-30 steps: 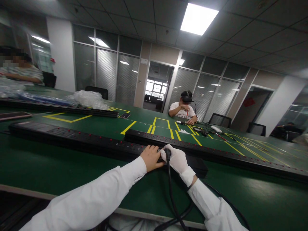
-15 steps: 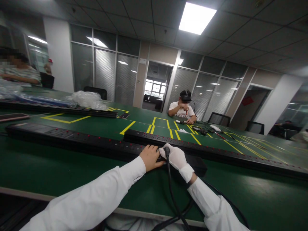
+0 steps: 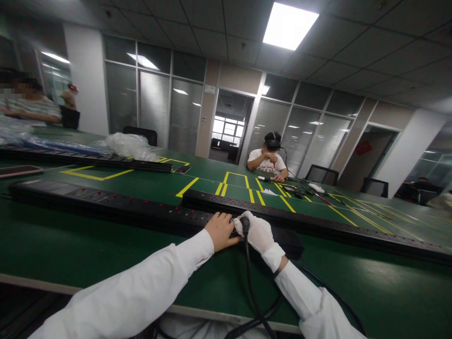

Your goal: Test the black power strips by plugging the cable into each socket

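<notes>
A long black power strip (image 3: 141,206) with red dots along its top lies on the green table, running from the left to the middle. My bare left hand (image 3: 221,231) rests over this strip, its fingers wrapped over the top. My right hand (image 3: 257,231), in a white glove, is closed on a black plug (image 3: 245,223) held at the strip, beside my left fingertips. From the plug a thick black cable (image 3: 250,278) hangs down past the table's front edge. Where the plug meets the strip is hidden by my hands.
Behind lies a second long black strip (image 3: 328,226). Further back are clear plastic wrap (image 3: 129,146), a phone (image 3: 182,169), a phone-like slab (image 3: 21,172) and tangled cables. One person (image 3: 267,162) sits across the table, another (image 3: 31,106) at the far left.
</notes>
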`<state>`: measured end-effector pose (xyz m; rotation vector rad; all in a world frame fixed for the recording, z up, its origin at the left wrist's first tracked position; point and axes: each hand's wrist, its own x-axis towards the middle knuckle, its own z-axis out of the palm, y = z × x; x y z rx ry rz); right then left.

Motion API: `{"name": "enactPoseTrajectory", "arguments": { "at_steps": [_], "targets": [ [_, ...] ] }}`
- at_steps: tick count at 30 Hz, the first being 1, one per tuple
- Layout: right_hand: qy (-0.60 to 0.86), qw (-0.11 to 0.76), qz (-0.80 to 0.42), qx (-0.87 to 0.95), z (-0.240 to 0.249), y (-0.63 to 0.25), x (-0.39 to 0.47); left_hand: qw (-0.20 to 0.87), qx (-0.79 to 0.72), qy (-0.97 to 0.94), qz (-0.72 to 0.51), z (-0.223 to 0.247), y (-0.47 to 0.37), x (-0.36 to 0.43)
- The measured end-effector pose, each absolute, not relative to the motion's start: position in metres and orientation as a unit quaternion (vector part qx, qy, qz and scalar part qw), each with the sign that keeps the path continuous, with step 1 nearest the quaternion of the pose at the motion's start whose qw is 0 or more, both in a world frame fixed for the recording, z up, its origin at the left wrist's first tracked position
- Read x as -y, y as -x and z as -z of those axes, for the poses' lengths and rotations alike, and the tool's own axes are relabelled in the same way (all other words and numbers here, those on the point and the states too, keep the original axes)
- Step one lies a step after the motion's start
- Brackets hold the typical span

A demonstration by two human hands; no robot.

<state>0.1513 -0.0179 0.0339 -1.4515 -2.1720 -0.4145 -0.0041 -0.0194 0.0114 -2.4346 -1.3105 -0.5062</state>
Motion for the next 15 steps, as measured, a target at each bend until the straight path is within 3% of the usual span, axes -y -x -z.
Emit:
{"name": "enactPoseTrajectory", "arguments": {
  "at_steps": [15],
  "targets": [
    [0.544,0.236,0.121,0.796,-0.0375,-0.1509,0.0140,0.172,0.458,0.852,0.184,-0.0112,0.0056,0.0184]
  ]
}}
